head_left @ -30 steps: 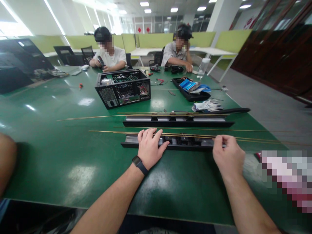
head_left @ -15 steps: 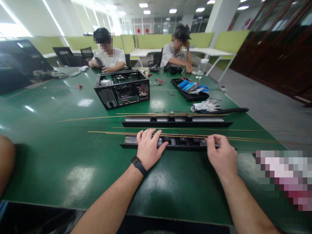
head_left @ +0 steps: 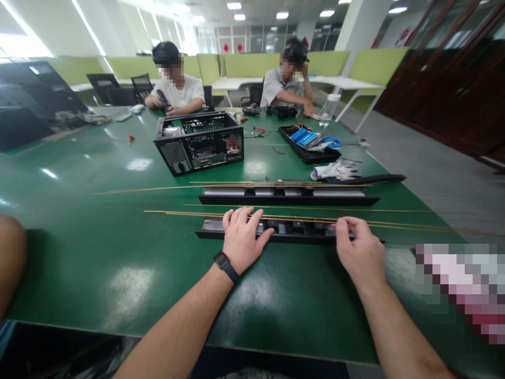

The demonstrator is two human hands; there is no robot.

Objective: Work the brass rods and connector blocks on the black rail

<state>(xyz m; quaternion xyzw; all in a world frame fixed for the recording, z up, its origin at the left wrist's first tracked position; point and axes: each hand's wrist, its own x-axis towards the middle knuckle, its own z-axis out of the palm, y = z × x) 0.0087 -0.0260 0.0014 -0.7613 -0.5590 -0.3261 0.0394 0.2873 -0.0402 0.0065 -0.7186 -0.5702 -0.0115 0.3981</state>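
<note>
Head view: the left hand is spread over gold rods along the near black rail; the right hand seems to pinch them. More rods already lie along the far black rail. Rods look loose, so work seems left.

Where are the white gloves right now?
In the head view, the white gloves lie right of centre on the green table, between the black tray and the far black channel.

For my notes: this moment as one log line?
left hand: over near black rail | right hand: pinched at golden rods | computer case: beyond
</note>
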